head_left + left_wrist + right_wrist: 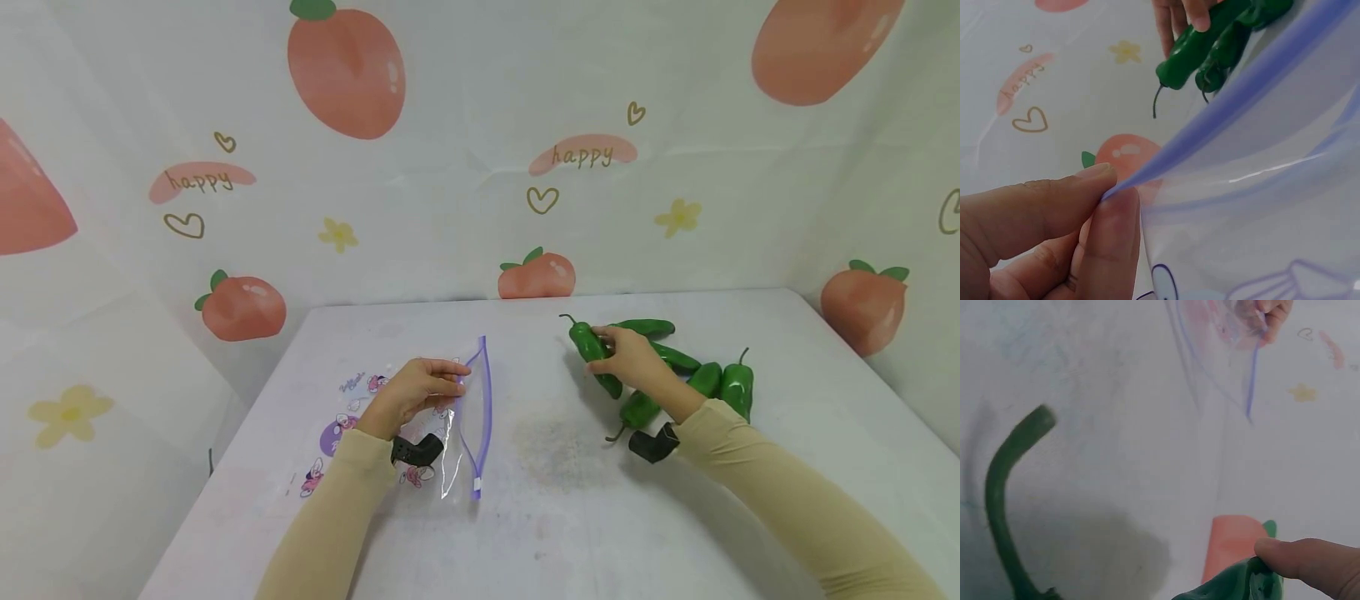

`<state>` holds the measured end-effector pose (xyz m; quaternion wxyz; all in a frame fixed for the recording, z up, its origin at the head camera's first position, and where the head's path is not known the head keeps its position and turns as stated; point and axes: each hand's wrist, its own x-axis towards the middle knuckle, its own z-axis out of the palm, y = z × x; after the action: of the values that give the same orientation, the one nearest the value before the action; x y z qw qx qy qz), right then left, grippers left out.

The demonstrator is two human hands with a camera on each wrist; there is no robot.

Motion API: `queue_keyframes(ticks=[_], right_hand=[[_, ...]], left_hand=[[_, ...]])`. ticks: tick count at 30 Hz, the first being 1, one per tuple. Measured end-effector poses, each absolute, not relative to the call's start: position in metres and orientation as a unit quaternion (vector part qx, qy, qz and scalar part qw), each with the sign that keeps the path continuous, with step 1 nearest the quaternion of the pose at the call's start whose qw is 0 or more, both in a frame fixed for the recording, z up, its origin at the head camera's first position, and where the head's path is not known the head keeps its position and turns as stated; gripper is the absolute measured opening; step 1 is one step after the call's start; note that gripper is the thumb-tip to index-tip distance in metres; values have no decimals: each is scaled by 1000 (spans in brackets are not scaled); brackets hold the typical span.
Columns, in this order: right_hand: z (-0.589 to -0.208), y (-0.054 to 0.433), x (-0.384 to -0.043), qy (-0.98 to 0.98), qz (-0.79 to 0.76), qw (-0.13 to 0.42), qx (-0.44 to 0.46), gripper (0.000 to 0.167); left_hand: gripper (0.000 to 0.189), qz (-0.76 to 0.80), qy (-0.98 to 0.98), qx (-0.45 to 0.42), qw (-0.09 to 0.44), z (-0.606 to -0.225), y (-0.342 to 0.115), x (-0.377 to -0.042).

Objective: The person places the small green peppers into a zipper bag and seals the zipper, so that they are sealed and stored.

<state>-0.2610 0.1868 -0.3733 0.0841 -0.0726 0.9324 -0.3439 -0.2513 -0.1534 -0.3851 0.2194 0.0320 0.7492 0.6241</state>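
Observation:
Thumb and fingers of my left hand (422, 390) pinch the purple-edged mouth of a clear zip bag (486, 400), printed with pink and purple cartoon figures. The bag's mouth gapes toward the right, its white slider at the near end. In the left wrist view the pinched purple strip (1210, 128) runs up to the right. My right hand (628, 358) grips a green pepper (587, 342) above the table, its stem pointing away to the far left. In the right wrist view only the end of that pepper (1235, 584) shows beside the thumb.
Several more green peppers lie under and right of my right hand, among them one with an upright stem (738, 387) and a long one (647, 327) at the back. A white table (570, 533) carries everything. Behind it hangs a peach-printed cloth (450, 208).

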Motion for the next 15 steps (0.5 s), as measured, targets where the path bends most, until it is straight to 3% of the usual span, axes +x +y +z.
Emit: queue_keyframes(ticks=[15], right_hand=[[-351,180,-242,921,-374,62,-87,74]], left_hand=[[43,625,749,33,218,-387,-153,-251]])
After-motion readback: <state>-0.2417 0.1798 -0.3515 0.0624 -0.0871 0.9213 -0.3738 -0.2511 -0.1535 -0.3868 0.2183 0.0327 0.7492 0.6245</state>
